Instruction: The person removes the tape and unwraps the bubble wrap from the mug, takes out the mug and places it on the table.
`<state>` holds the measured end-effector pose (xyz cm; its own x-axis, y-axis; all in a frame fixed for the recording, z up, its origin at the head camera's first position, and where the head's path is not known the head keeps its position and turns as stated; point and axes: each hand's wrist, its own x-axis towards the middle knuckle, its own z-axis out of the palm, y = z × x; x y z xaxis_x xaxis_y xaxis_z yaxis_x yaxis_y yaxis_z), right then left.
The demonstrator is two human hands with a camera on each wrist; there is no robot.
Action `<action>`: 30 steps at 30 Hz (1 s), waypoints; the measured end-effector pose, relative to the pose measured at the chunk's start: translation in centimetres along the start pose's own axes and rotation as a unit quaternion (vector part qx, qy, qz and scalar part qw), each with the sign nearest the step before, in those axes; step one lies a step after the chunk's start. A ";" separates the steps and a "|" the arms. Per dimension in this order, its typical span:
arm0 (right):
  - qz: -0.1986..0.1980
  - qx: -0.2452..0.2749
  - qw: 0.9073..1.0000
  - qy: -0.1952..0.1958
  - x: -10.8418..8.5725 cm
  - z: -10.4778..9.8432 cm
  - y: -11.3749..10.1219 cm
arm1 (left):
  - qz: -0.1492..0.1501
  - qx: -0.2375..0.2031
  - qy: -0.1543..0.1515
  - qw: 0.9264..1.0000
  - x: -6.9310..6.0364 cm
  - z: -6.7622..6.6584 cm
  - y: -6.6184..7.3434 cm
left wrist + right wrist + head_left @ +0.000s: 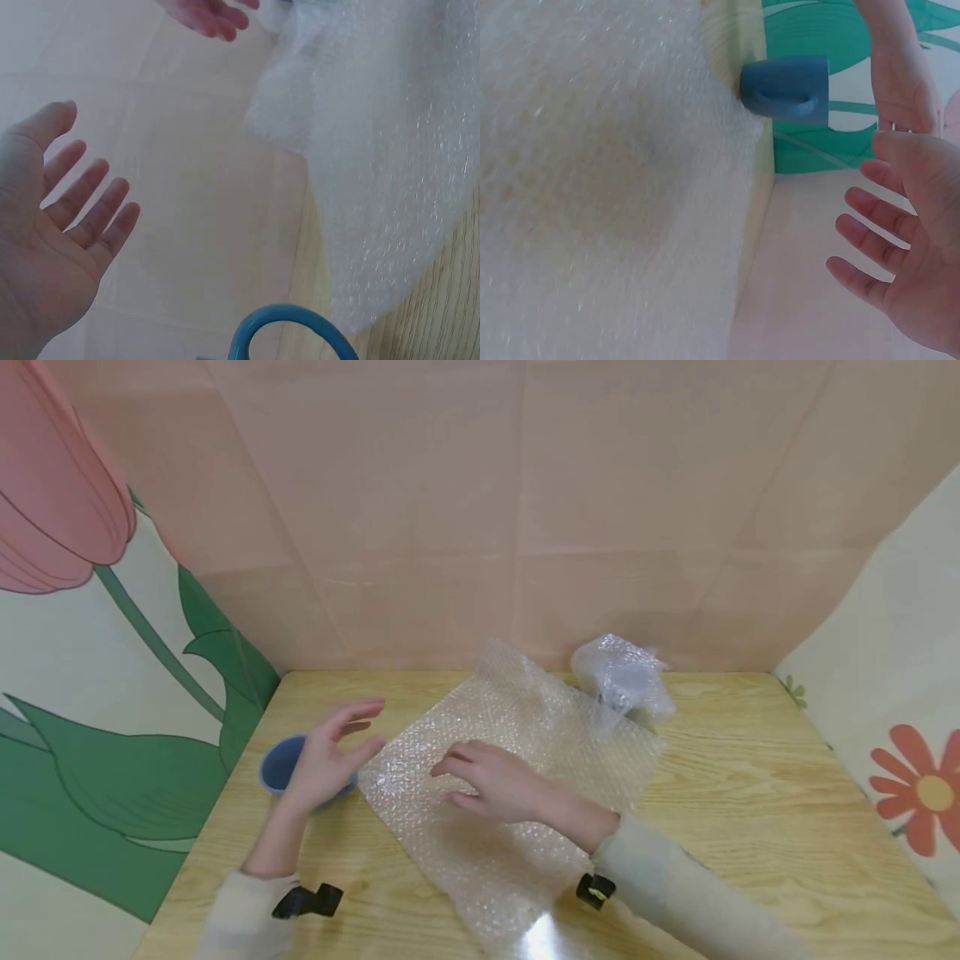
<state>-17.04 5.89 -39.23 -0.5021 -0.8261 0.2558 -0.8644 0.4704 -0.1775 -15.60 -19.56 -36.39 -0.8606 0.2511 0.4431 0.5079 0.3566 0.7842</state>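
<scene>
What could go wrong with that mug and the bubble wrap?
In the head view, the left wrist overlaps the blue mug, so a careless swing might tip it. The bubble wrap sheet reaches close to the mug, so dragging the sheet could bump it. The wrapped bundle near the back of the table might get knocked.

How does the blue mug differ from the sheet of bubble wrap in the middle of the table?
The blue mug is solid-coloured; the bubble wrap sheet is clear and shiny. The mug stands upright at the person's left, while the sheet lies spread out. The sheet covers far more surface than the mug. Both are on the wooden table.
</scene>
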 end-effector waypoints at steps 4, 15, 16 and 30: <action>0.008 0.000 1.000 0.005 -0.8 -0.5 0.7 | -0.010 -0.006 -0.009 1.000 0.3 0.6 0.8; 0.022 -0.007 0.999 0.024 -3.1 -2.0 3.1 | -0.017 -0.022 -0.044 0.999 1.3 2.1 1.4; 0.024 -0.007 0.999 0.024 -3.2 -2.1 3.4 | -0.017 -0.022 -0.046 0.999 1.4 2.3 1.5; 0.060 0.000 0.997 0.042 -5.3 -3.9 6.2 | 0.012 -0.022 -0.050 0.998 3.7 5.4 1.5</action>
<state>-19.87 14.38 -37.93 -0.6024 -0.7352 0.3110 -0.7980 0.5642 -0.2120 -17.76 -13.22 -35.91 -0.8385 0.3491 0.4185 0.5248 0.3100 0.7928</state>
